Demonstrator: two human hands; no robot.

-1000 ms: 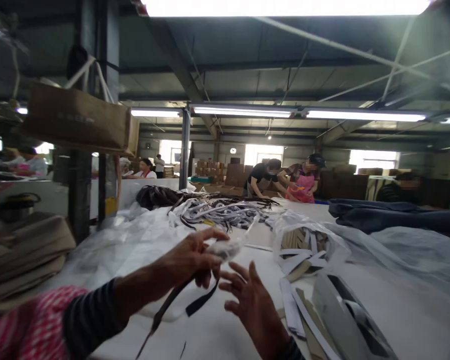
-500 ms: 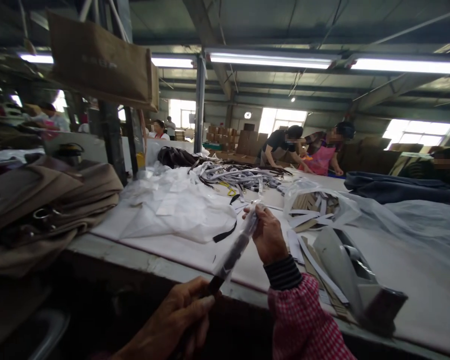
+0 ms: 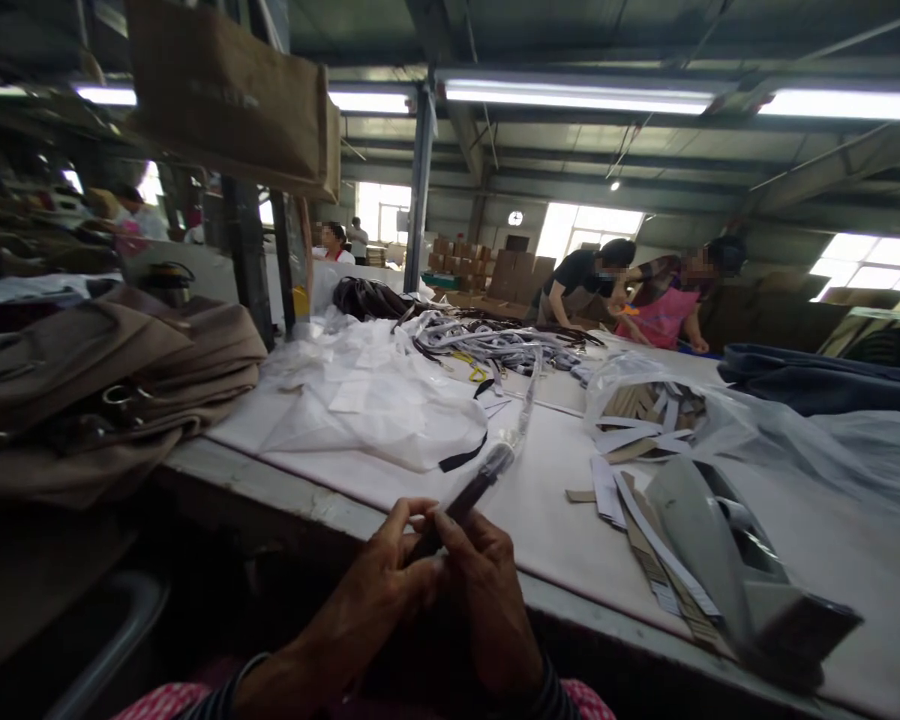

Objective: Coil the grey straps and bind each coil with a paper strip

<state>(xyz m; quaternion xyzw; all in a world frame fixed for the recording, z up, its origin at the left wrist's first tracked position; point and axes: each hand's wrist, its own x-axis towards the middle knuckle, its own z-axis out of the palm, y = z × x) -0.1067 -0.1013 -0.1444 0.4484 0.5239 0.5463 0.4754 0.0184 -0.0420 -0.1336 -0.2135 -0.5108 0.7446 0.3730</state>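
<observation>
My left hand (image 3: 379, 585) and my right hand (image 3: 480, 590) meet low in front of the table edge, fingers closed together on the lower end of a dark strap in a clear plastic sleeve (image 3: 495, 460). The sleeve sticks up and to the right over the white table (image 3: 540, 510). A loose black strap end (image 3: 461, 460) lies on the table beside a crumpled white plastic sheet (image 3: 367, 400).
Brown bags (image 3: 105, 390) are stacked at the left. A grey tape dispenser (image 3: 727, 560) and paper strips (image 3: 630, 500) lie at the right, a bag of strips (image 3: 645, 405) behind. A pile of straps (image 3: 495, 345) lies farther back. Two people (image 3: 630, 290) work at the far end.
My right hand has come down from the sleeve's upper end to join the left hand at its lower end. The view has shifted slightly.
</observation>
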